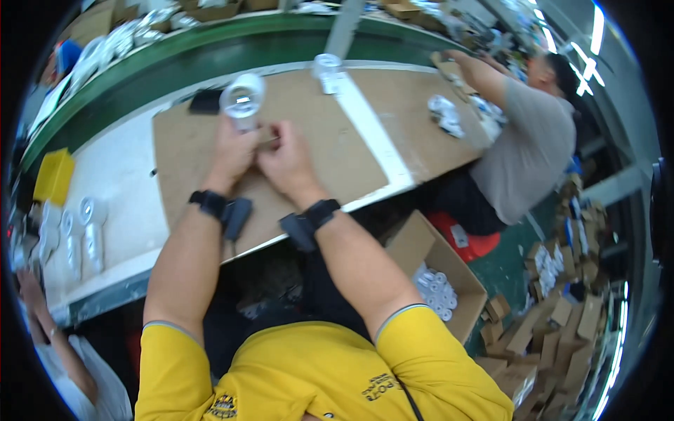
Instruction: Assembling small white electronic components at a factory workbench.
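Note:
My left hand [234, 153] is closed around the lower part of a white device with a round, cup-like head [243, 97], held over the brown board on the table. The head faces up and has a shiny clear or metallic centre; its exact kind I cannot tell. Close beside it, my right hand [286, 163] has its fingers pinched together. Between the two hands shows a small brownish piece [267, 137], at the right fingertips, too blurred to name. A dark flat object [205, 102] lies just left of the white head.
Similar white round-headed pieces [92, 231] lie at the left beside a yellow bin [53, 175]; another white piece [327, 72] stands at the far edge. A green conveyor [203, 56] runs behind. At right are a co-worker [526, 140] and a carton [467, 281] holding white round parts.

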The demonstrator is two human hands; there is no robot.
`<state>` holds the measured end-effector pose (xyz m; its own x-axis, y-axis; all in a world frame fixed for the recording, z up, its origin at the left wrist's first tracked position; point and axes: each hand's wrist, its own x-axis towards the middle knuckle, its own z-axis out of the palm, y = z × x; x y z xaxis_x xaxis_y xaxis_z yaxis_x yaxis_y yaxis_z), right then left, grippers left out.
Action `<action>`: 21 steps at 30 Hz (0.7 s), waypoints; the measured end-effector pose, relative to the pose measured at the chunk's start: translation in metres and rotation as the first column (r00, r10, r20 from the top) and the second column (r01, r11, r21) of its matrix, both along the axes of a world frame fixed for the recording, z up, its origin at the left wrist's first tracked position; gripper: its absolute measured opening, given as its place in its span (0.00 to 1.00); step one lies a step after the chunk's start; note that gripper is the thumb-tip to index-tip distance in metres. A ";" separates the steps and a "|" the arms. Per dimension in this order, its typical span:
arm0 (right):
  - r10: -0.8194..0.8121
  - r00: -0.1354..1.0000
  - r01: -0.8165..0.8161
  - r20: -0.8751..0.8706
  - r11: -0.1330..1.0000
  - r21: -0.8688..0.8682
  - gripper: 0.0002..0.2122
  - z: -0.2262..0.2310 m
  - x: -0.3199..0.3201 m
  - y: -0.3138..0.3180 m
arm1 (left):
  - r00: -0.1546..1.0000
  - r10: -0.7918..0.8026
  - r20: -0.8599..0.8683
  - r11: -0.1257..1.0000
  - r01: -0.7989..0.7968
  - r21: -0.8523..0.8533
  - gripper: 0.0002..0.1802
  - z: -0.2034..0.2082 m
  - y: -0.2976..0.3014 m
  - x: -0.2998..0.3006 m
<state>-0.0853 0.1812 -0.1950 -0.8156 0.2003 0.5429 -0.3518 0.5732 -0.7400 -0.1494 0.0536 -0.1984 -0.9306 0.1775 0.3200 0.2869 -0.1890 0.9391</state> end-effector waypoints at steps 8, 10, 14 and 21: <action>0.049 0.992 -0.041 0.119 0.997 -0.069 0.19 0.019 0.016 0.012 | 0.973 0.138 0.184 0.983 -0.157 0.093 0.19 0.061 0.003 0.022; 0.057 0.990 -0.046 0.132 0.995 -0.085 0.19 0.014 0.014 0.016 | 0.962 0.140 0.235 0.983 -0.163 0.081 0.18 0.078 -0.001 0.028; 0.013 0.997 -0.012 0.078 1.000 -0.011 0.18 0.003 0.006 0.002 | 0.972 0.217 0.087 0.959 -0.196 -0.205 0.19 0.073 -0.055 0.037; 0.007 0.985 -0.022 0.173 0.996 0.086 0.16 0.011 0.006 0.031 | 0.688 0.489 -0.536 0.598 -0.712 -0.369 0.21 0.071 -0.100 0.111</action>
<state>-0.0797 0.2119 -0.1837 -0.9009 0.1458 0.4089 -0.2323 0.6340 -0.7376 -0.0384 -0.0461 -0.1271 -0.7221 -0.1454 0.6763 0.4635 0.6242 0.6290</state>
